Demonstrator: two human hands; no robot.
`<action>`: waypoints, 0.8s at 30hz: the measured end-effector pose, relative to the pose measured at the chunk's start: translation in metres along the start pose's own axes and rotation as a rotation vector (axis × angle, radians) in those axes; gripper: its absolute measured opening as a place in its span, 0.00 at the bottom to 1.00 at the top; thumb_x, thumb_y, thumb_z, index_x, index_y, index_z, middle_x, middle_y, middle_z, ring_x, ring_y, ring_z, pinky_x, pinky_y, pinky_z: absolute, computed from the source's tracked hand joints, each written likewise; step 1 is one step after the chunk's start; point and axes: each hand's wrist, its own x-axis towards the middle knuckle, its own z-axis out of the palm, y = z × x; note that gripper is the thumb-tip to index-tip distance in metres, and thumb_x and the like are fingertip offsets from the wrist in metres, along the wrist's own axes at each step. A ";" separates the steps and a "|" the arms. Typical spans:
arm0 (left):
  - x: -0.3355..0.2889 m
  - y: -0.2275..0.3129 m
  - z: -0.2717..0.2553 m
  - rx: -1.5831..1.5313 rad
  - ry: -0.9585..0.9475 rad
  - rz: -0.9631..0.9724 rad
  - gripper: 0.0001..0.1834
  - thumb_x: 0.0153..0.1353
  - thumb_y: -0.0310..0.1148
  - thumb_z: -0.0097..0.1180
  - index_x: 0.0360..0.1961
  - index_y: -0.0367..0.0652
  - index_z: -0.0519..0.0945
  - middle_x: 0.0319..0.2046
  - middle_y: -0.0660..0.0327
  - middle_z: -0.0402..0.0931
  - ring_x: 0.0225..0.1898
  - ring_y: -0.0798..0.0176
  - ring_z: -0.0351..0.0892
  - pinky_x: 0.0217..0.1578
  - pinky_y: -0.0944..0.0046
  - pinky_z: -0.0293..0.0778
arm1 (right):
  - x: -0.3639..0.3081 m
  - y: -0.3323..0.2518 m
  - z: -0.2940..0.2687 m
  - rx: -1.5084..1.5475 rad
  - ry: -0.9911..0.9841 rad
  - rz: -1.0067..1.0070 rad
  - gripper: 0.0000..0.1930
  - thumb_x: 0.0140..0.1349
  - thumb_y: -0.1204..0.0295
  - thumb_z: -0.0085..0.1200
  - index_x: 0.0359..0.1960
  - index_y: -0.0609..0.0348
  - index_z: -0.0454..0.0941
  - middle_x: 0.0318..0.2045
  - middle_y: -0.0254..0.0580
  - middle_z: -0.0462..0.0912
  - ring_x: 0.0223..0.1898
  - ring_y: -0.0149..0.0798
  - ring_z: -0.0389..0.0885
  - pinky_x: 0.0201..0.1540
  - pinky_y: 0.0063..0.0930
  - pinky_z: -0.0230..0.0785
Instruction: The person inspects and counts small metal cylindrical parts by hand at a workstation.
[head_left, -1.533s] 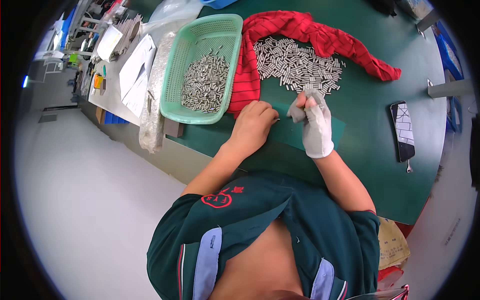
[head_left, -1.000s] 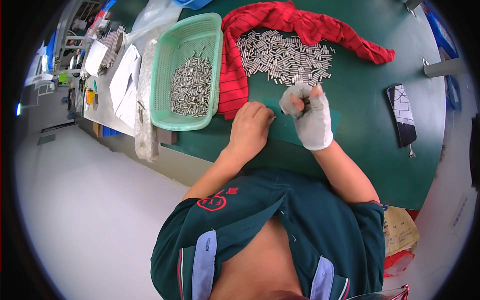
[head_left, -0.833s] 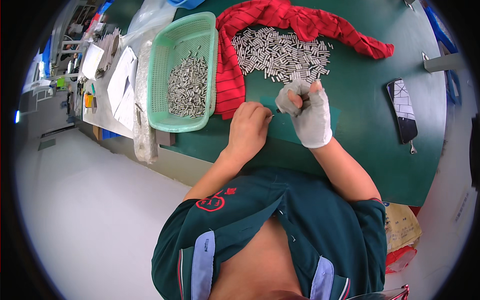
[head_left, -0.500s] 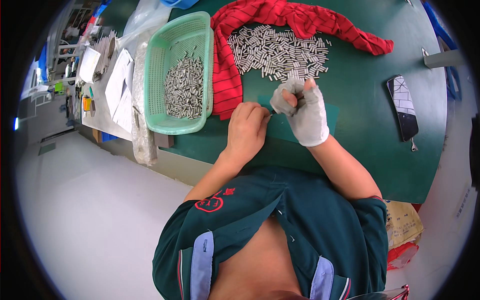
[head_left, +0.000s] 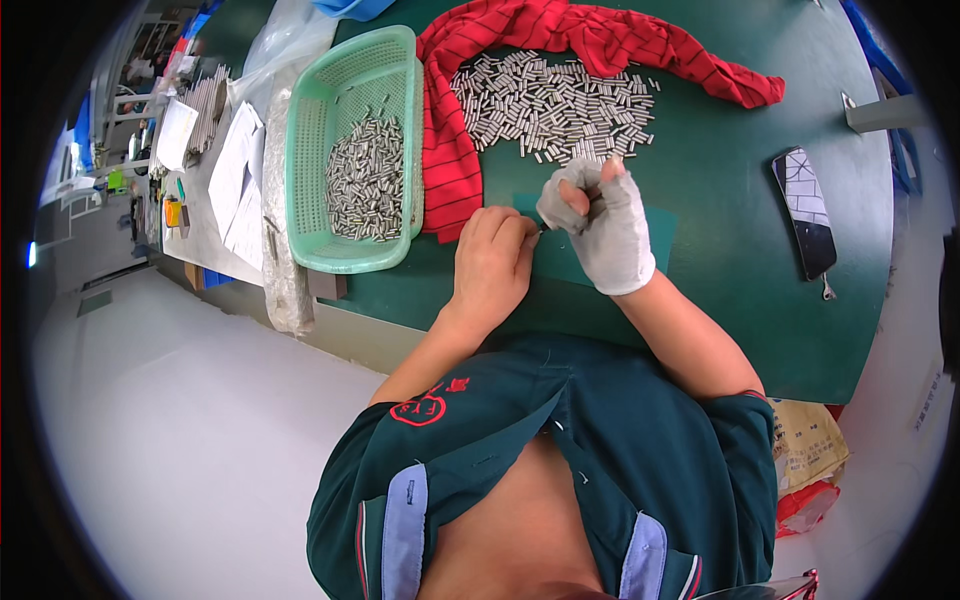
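My left hand is bare, its fingers bent and pressed together over the green table. At its fingertips shows a small dark end of something, too small to make out. Close on its right, my right hand wears a white glove that leaves the thumb and some fingertips bare. Its fingers are curled in, and whatever they grip is hidden. Beneath both hands lies a flat green sheet. Beyond them a wide heap of short silvery metal pins is spread on the table, partly bordered by a red cloth with dark stripes.
At the left stands a light green plastic basket holding many more metal pins. A dark phone lies at the right, near a grey metal bracket. Papers and plastic wrap lie left of the basket.
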 end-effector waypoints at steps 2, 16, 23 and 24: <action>0.000 0.000 0.000 0.006 0.003 -0.006 0.07 0.47 0.19 0.59 0.28 0.37 0.75 0.30 0.55 0.72 0.33 0.50 0.72 0.34 0.55 0.70 | 0.000 -0.003 0.005 -0.046 0.031 0.012 0.30 0.66 0.40 0.37 0.18 0.53 0.59 0.16 0.29 0.57 0.21 0.29 0.54 0.28 0.24 0.48; -0.006 0.000 0.008 -0.009 0.065 -0.028 0.07 0.45 0.18 0.58 0.25 0.38 0.74 0.27 0.57 0.72 0.31 0.52 0.71 0.33 0.57 0.66 | -0.002 0.006 -0.003 -0.037 -0.027 -0.007 0.25 0.70 0.48 0.38 0.21 0.54 0.60 0.20 0.29 0.58 0.24 0.28 0.56 0.28 0.22 0.49; -0.006 -0.003 0.012 -0.016 0.087 -0.024 0.08 0.44 0.18 0.58 0.25 0.39 0.74 0.27 0.58 0.73 0.31 0.53 0.72 0.33 0.58 0.64 | -0.006 0.008 -0.002 -0.110 0.026 -0.008 0.24 0.68 0.48 0.41 0.23 0.54 0.59 0.22 0.29 0.58 0.24 0.27 0.55 0.28 0.22 0.49; -0.006 -0.003 0.011 -0.015 0.093 -0.022 0.08 0.44 0.18 0.58 0.25 0.39 0.74 0.27 0.58 0.73 0.31 0.53 0.72 0.33 0.58 0.64 | -0.008 0.009 0.000 -0.132 0.070 -0.004 0.24 0.68 0.48 0.41 0.23 0.55 0.59 0.22 0.29 0.59 0.24 0.27 0.55 0.28 0.22 0.49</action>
